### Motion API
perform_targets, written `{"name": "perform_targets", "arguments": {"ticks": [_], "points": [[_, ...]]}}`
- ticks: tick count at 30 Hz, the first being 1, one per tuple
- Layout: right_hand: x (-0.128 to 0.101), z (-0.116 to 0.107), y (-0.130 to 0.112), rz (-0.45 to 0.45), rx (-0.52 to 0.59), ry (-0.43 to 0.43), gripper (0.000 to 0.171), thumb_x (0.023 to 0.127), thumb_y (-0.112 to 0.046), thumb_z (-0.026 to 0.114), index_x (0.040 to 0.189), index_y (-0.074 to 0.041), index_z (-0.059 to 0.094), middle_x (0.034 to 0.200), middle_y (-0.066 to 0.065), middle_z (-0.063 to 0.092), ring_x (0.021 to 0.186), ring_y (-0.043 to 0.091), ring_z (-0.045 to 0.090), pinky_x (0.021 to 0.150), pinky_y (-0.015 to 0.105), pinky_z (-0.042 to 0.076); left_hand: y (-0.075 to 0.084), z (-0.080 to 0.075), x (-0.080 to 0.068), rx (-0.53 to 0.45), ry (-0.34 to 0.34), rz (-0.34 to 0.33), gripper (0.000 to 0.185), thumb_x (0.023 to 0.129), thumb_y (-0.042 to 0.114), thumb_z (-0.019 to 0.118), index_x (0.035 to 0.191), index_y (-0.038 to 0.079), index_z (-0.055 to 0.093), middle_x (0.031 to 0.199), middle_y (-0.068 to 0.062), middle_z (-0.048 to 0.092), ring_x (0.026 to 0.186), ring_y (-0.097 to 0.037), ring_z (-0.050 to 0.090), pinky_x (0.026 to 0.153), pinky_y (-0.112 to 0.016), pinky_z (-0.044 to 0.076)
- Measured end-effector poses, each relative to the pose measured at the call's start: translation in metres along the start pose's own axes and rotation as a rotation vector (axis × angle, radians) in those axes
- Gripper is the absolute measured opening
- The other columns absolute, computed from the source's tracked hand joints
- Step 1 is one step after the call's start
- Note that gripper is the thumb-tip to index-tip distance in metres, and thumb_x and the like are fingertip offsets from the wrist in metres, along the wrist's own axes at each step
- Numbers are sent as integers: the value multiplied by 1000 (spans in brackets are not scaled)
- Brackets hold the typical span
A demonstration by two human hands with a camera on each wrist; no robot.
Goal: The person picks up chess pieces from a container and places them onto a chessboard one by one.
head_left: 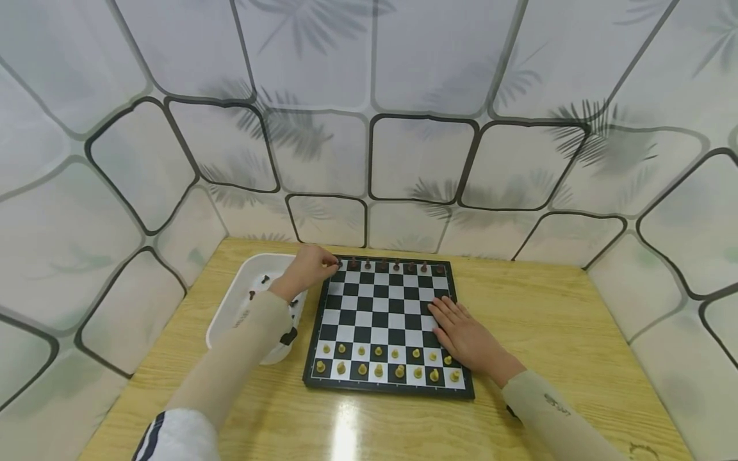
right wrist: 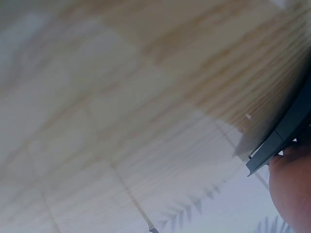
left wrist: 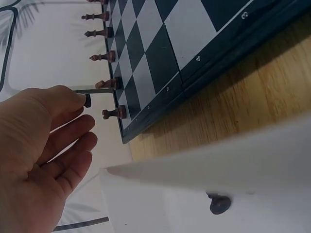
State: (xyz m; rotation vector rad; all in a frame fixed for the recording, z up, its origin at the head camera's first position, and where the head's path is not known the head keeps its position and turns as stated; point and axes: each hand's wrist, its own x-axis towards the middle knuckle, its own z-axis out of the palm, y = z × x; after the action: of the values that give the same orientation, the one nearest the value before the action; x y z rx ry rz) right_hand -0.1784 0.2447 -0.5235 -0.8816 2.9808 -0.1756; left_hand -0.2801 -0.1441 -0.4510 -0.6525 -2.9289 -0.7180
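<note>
A black-and-white chessboard (head_left: 371, 301) lies on the table. At its far left corner my left hand (head_left: 305, 272) pinches a small dark chess piece (left wrist: 87, 100) between thumb and finger; most of the piece is hidden. Just beside it, in the left wrist view, a dark rook (left wrist: 114, 113) stands on the corner square. Other dark pieces (head_left: 396, 264) line the far row. Two rows of yellow pieces (head_left: 378, 370) stand along the near side. My right hand (head_left: 467, 336) rests on the board's right side, fingers straight; the right wrist view shows only part of it.
Left of the board sits a white tray (head_left: 227, 310) with several dark pieces (head_left: 252, 294) in it. The wooden table (head_left: 536, 307) meets patterned walls (head_left: 426, 160) at the back and sides.
</note>
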Motion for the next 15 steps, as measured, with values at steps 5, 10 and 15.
{"name": "perform_targets", "arguments": {"ticks": [5,10,15], "points": [[-1,-2,-1,0,6,0,61,113,-37,45,162,-4,38,171,15,35,161,38,28,130,55,27,2,2,4,-19,-44,-26,19,99,13,71,108,0,82,105,-14,82,97,-28,78,85,-41,63],[0,0,1,-2,0,4,61,112,-37,45,162,-4,38,170,15,36,160,37,28,130,54,27,3,5,7,-42,-68,-62,20,99,13,70,110,0,81,107,-15,81,96,-28,79,84,-40,64],[0,1,1,-7,-3,11,60,112,-37,46,162,-4,39,170,15,37,160,37,30,129,55,28,4,10,9,-68,-114,-107,20,99,11,69,111,-1,80,111,-17,80,97,-28,78,86,-39,64]]}}
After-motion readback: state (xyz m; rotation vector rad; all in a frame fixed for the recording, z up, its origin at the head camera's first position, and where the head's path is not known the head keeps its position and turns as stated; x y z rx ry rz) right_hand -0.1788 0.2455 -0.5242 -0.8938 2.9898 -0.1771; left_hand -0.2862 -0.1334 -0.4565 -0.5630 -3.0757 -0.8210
